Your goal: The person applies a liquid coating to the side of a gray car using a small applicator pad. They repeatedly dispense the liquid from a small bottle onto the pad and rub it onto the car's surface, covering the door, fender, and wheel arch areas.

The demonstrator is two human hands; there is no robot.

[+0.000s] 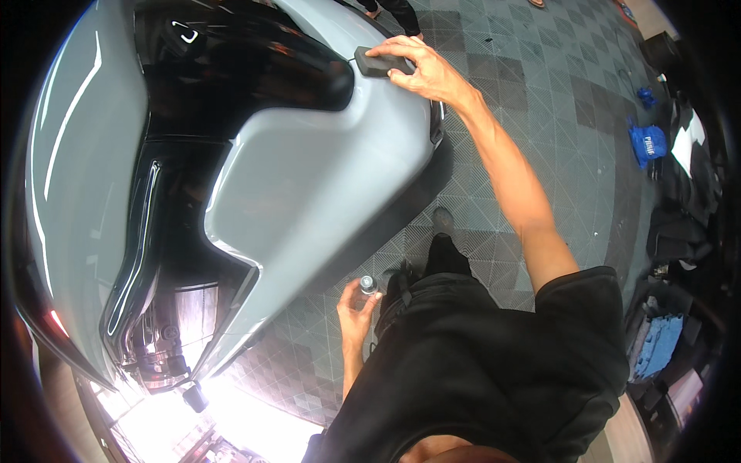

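Note:
My right arm reaches far forward, and my right hand [432, 73] grips a dark grey applicator block [372, 65]. The block rests against the glossy grey car body [301, 170], beside the rounded corner of a dark glass area [262, 77]. Fingers lie over its top and the thumb presses its near side. Close to my waist, my left hand [353, 315] holds a small clear bottle [368, 285] with a pale top between thumb and fingers. That bottle is away from the car.
Patterned grey floor tiles [532, 139] run beside the car. Another person's dark-trousered leg [400, 14] shows beyond its far end. A blue bag [648, 143], a white sheet [687, 142] and folded blue cloths [662, 346] lie along the right side. Bright light glares at lower left.

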